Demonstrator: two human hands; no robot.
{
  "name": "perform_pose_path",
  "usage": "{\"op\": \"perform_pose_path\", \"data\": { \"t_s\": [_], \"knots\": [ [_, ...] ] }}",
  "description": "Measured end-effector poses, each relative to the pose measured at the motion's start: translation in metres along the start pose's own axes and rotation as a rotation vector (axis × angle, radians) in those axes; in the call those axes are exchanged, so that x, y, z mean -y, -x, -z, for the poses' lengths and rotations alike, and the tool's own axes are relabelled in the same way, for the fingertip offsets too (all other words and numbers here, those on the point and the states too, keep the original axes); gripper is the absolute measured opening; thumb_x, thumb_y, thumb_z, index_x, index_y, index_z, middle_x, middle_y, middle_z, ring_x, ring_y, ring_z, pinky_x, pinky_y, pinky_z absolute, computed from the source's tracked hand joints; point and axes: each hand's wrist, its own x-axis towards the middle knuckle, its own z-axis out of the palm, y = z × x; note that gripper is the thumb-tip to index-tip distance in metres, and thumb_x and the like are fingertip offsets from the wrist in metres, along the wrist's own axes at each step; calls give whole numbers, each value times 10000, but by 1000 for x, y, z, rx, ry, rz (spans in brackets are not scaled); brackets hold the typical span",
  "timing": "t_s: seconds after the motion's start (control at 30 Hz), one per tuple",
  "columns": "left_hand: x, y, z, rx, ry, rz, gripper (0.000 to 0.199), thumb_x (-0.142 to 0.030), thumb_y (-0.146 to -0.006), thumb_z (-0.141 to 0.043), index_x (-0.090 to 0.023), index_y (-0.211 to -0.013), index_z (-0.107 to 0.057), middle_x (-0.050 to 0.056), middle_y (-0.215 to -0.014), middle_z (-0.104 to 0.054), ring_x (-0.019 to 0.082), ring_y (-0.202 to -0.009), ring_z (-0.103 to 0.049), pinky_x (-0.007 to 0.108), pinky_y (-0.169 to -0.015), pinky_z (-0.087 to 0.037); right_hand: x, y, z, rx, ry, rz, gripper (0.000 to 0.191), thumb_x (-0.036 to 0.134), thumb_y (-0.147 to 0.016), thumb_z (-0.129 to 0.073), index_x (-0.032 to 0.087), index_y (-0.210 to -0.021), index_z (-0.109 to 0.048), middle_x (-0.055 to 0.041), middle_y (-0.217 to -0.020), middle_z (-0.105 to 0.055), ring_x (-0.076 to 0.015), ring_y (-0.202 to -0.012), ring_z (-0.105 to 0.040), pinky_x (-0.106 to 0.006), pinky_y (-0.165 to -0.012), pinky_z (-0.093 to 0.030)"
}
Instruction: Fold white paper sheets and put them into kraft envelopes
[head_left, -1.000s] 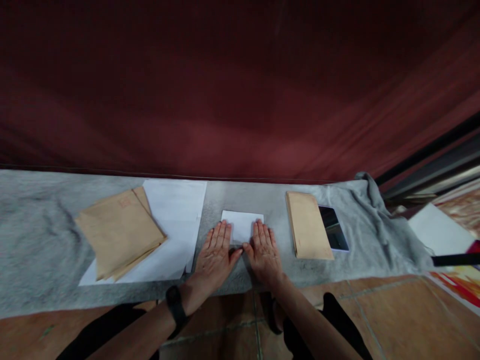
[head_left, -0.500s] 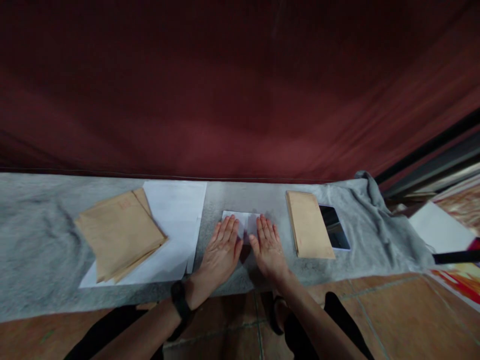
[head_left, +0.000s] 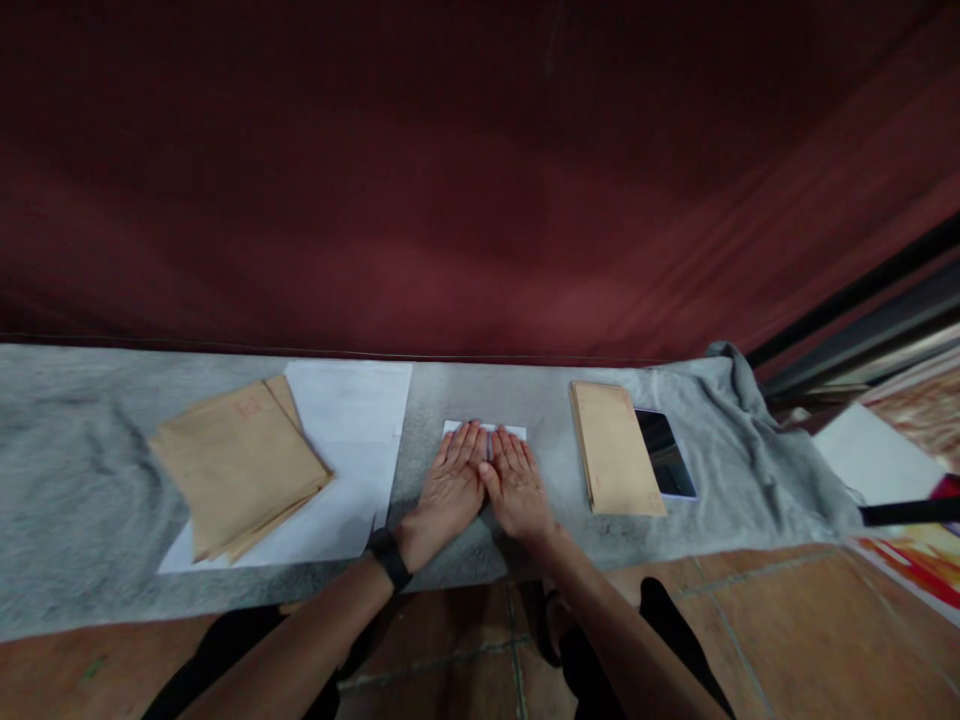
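Note:
A small white folded paper (head_left: 450, 427) lies on the grey cloth (head_left: 555, 400), mostly hidden beneath both hands. My left hand (head_left: 453, 475) rests flat on its left part, fingers stretched out and pointing away from me. Beside it my right hand (head_left: 514, 485) lies flat on the right part, its thumb touching my left hand. Neither hand grips anything. To the left, several brown envelopes (head_left: 244, 465) are stacked on large white sheets (head_left: 352, 450). On the right lies a neat stack of brown envelopes (head_left: 619, 450).
A dark-screened phone (head_left: 666, 455) lies partly under the right stack. The cloth is bunched near the right end. Behind it hangs a dark red curtain (head_left: 480, 220). Tiled floor (head_left: 787, 620) shows in front, with a white board (head_left: 874, 455) at the right.
Both hands have slid inward over the paper and now touch each other. They cover more of the paper than before.

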Motion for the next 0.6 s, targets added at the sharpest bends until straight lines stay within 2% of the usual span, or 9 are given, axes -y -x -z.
{"op": "perform_pose_path", "data": {
  "t_s": [0.27,0.47,0.6],
  "knots": [
    [5,-5,-3,-61,-5,141,600,-303,-994,-324,-20,-1520,-369,194,-1606,-346,270,-1522,-268,462,-1252,-213,-14,0,-2,-46,115,-7,632,468,-1071,-298,32,-1515,-403,-189,-1585,-384,-290,-1489,-342,-472,-1220,-276],
    [8,-3,-2,-84,-13,219,677,-469,-1010,-337,-8,-1501,-401,212,-1585,-377,304,-1500,-319,459,-1241,-237,-23,2,2,-22,157,-64,662,483,-1067,-277,21,-1531,-372,-210,-1591,-360,-325,-1474,-356,-509,-1207,-276],
    [11,1,-3,-107,-21,230,701,-495,-1009,-329,-4,-1506,-386,221,-1584,-373,309,-1499,-320,471,-1236,-248,-27,3,6,-1,168,-89,672,482,-1064,-278,6,-1530,-365,-222,-1599,-339,-334,-1478,-342,-511,-1210,-260]
  ]
}}
